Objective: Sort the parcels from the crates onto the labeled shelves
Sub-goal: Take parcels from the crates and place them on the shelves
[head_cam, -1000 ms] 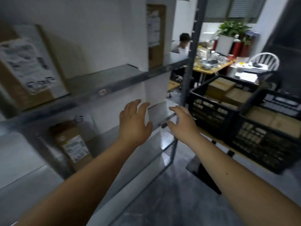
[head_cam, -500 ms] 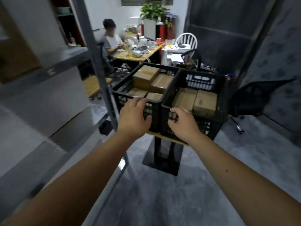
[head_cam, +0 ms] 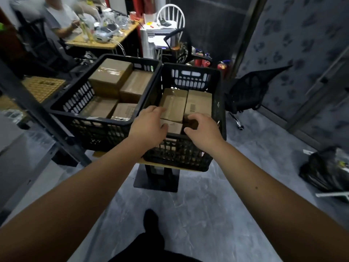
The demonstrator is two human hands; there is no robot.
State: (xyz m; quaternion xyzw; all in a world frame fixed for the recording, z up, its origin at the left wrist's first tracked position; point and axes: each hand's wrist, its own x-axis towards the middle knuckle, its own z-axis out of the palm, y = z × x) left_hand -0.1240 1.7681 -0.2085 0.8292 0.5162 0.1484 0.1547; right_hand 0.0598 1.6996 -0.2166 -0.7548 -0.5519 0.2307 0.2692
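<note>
Two black plastic crates stand side by side on a small table. The left crate (head_cam: 79, 118) holds several brown cardboard parcels (head_cam: 111, 76). The right crate (head_cam: 219, 118) holds more parcels, one with a barcode (head_cam: 200, 103). Both my hands reach over the near rim of the right crate. My left hand (head_cam: 149, 127) lies with its fingers on a taped parcel (head_cam: 174, 104). My right hand (head_cam: 204, 129) hovers with curled fingers over the parcels at the near right, and whether it holds one I cannot tell.
A grey metal shelf post (head_cam: 43, 114) slants across the left. A person sits at a cluttered desk (head_cam: 102, 42) at the back left. A black mesh chair (head_cam: 247, 91) stands right of the crates, and a black bag (head_cam: 324, 171) lies on the floor at far right.
My view has swung from the shelves to the crates and come closer. Both hands have moved forward from in front of the crates to over the parcels in the right crate.
</note>
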